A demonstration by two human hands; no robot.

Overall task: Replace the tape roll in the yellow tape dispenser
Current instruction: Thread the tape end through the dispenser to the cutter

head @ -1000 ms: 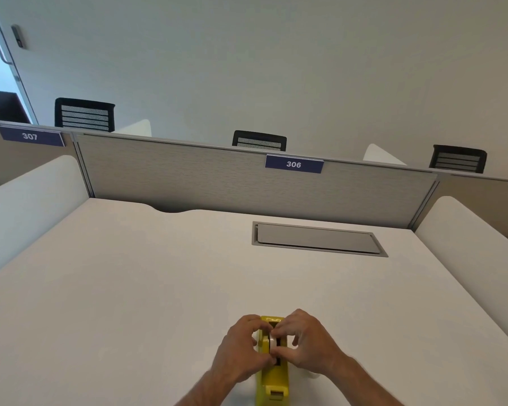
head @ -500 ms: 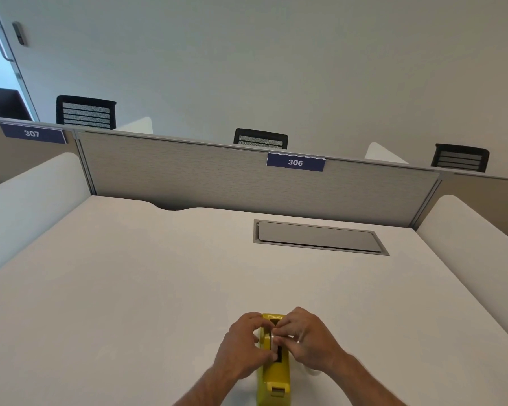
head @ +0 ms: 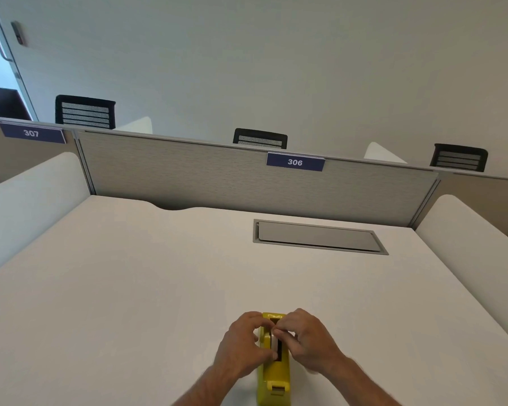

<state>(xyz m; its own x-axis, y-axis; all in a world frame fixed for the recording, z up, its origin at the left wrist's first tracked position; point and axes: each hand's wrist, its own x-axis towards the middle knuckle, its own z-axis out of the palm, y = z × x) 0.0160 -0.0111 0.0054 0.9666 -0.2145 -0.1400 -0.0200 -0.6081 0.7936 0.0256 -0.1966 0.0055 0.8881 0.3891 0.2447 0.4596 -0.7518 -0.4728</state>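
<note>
**Both hands at the dispenser slot**

At the near edge of the desk (head: 129, 288), the yellow dispenser (head: 273, 376) stands lengthwise, its cutter end toward the person. The left hand (head: 241, 347) wraps the dispenser's left side, fingers closed against it, probably to brace it so it won't slide. The right hand (head: 305, 341) comes over from the other side, fingertips (head: 279, 332) pinched on a pale roll (head: 274, 345) sitting edge-up in the open slot. Whether that roll is the old one going out or the new one going in cannot be told. Holding the roll upright and in line with the slot fits its narrow width. The rest of the desk is bare apart from a grey cable hatch (head: 317, 237).
</note>
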